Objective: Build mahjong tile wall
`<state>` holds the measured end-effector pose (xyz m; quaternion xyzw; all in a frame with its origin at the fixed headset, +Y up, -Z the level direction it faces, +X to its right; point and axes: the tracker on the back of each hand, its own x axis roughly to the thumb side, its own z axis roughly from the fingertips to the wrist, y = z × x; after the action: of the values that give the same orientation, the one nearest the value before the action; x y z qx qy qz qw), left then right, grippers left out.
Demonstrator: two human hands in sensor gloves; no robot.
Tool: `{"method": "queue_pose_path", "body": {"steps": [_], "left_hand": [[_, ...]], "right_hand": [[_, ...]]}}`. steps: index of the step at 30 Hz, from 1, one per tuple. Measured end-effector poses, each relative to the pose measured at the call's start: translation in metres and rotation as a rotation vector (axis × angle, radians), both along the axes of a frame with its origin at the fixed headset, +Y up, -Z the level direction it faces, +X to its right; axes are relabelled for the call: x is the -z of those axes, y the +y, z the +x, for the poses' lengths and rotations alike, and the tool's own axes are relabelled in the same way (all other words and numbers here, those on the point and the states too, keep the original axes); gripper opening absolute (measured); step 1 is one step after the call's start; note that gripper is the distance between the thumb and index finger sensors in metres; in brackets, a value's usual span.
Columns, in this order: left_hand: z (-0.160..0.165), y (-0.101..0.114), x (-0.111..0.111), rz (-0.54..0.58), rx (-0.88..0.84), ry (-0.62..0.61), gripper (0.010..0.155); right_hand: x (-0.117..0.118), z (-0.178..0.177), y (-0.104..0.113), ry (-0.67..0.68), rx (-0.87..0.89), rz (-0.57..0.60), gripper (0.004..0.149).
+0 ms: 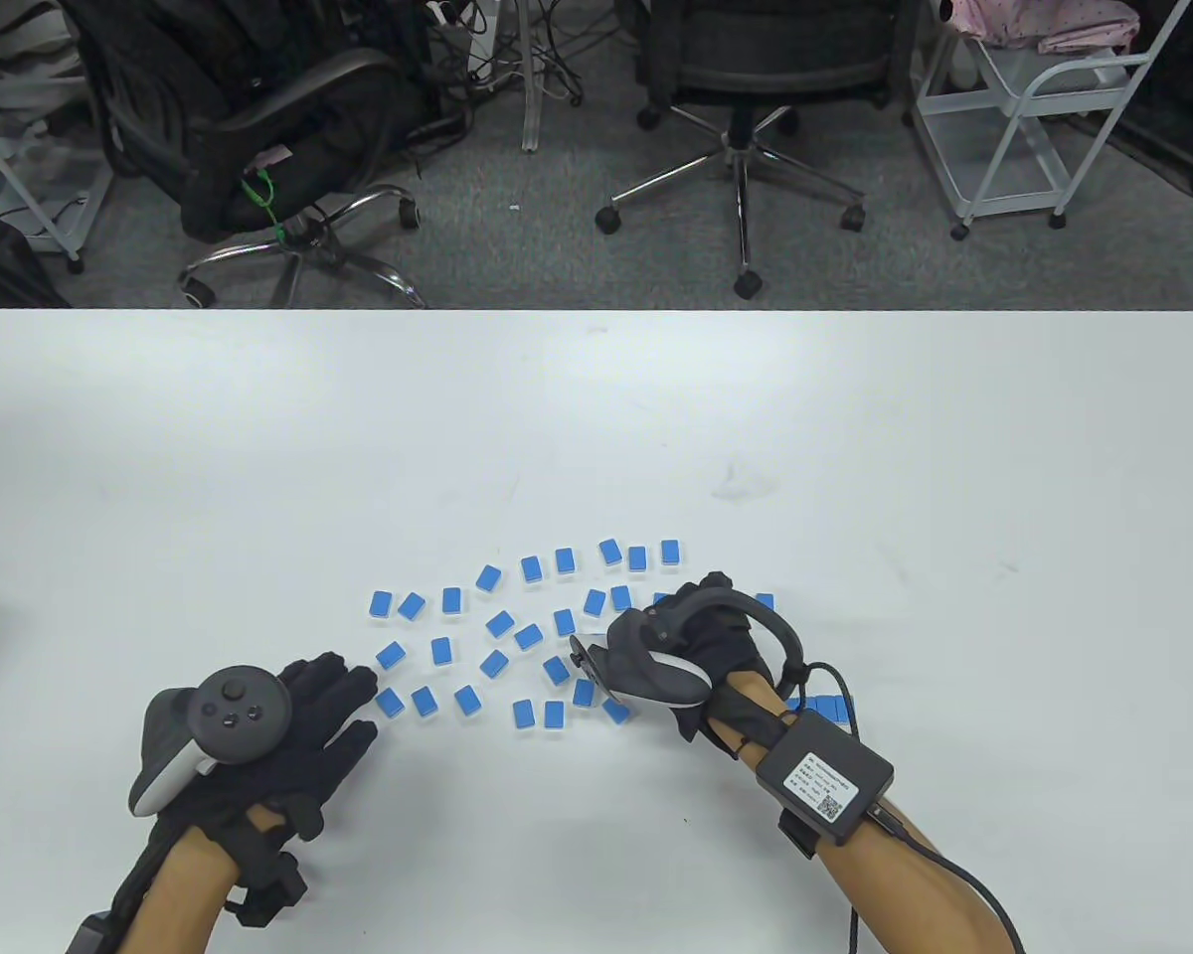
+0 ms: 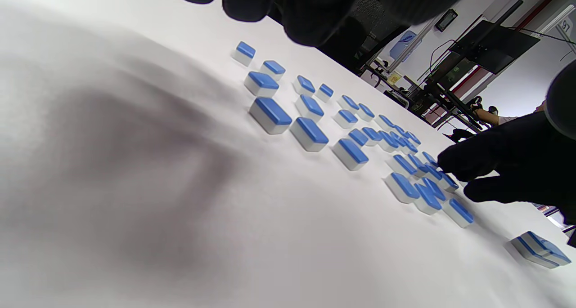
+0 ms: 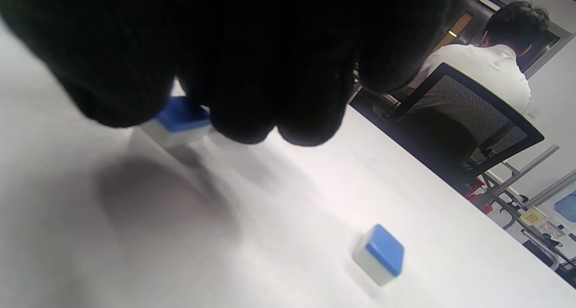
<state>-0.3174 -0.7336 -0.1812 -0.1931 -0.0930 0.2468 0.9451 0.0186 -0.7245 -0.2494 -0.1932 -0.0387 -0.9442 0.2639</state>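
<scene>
Many blue-backed mahjong tiles (image 1: 500,624) lie scattered face down at the table's middle front; they also show in the left wrist view (image 2: 270,114). My right hand (image 1: 706,616) is curled over the right side of the scatter. In the right wrist view its fingers (image 3: 252,74) pinch one tile (image 3: 180,119); whether that tile is off the table I cannot tell. My left hand (image 1: 353,701) lies open with fingers spread, just left of the nearest tiles (image 1: 390,702), holding nothing. A short stacked row of tiles (image 1: 823,706) sits behind my right wrist and shows in the left wrist view (image 2: 537,249).
One lone tile (image 3: 380,254) lies on the white table (image 1: 258,477) beyond my right fingers. Office chairs (image 1: 746,60) and a white rack (image 1: 1034,99) stand past the far edge. A cable (image 1: 964,884) trails from the box on my right forearm.
</scene>
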Motion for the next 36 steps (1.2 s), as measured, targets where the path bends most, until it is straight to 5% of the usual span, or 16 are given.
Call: {"method": "queue_pose_path", "body": {"steps": [8,25,32,36], "left_hand": [[0.0,0.001,0.002,0.006,0.002,-0.003,0.068],[0.0,0.001,0.001,-0.001,0.001,0.0,0.068],[0.0,0.001,0.003,-0.005,0.001,-0.001,0.068],[0.002,0.001,0.004,-0.007,0.003,-0.006,0.068]], "right_hand": [[0.003,0.003,0.003,-0.012,0.05,0.039,0.054],[0.004,0.01,-0.002,-0.01,0.005,-0.08,0.056],[0.035,0.085,0.048,-0.33,0.148,0.044,0.056],[0.052,0.116,0.032,-0.468,0.129,-0.004,0.056]]}}
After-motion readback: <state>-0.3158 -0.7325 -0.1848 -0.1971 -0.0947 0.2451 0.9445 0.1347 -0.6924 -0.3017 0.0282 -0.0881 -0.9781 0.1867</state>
